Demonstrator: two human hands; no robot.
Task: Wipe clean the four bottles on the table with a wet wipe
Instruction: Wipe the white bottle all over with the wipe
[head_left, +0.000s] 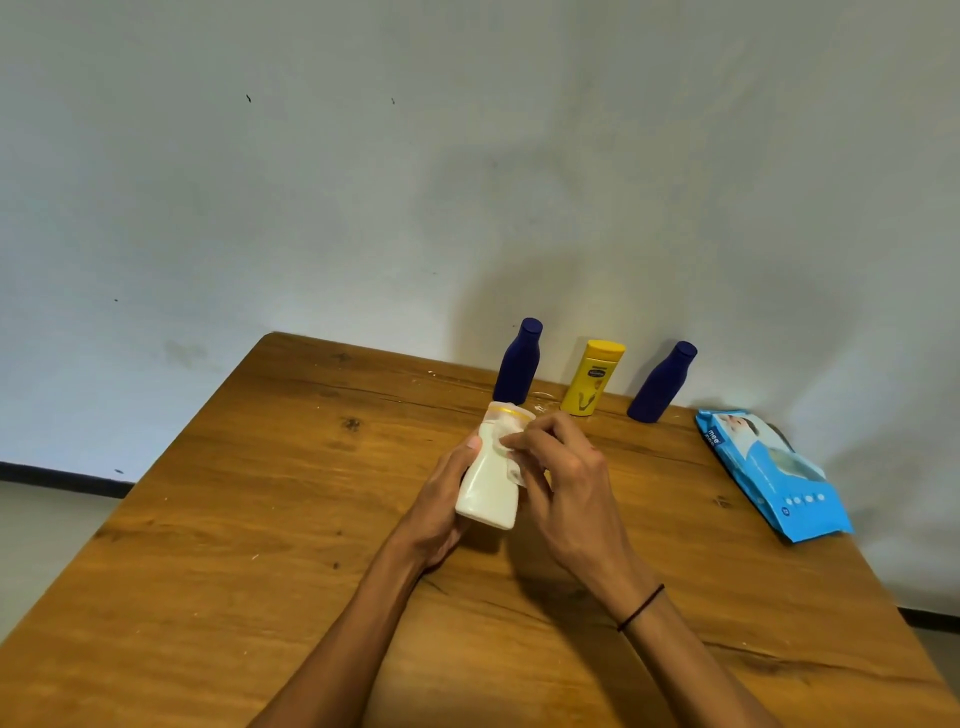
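My left hand (441, 499) grips a white bottle (491, 480) with a gold ring at its neck, held tilted above the wooden table (260, 519). My right hand (561, 467) pinches a white wet wipe (506, 441) against the bottle's upper side. Behind them, near the wall, stand two dark blue bottles (517, 369) (661, 383) with a yellow bottle (592, 376) between them, all upright.
A blue pack of wet wipes (774, 475) lies flat near the table's right edge. The wall rises directly behind the row of bottles. The table's left edge drops off to the floor.
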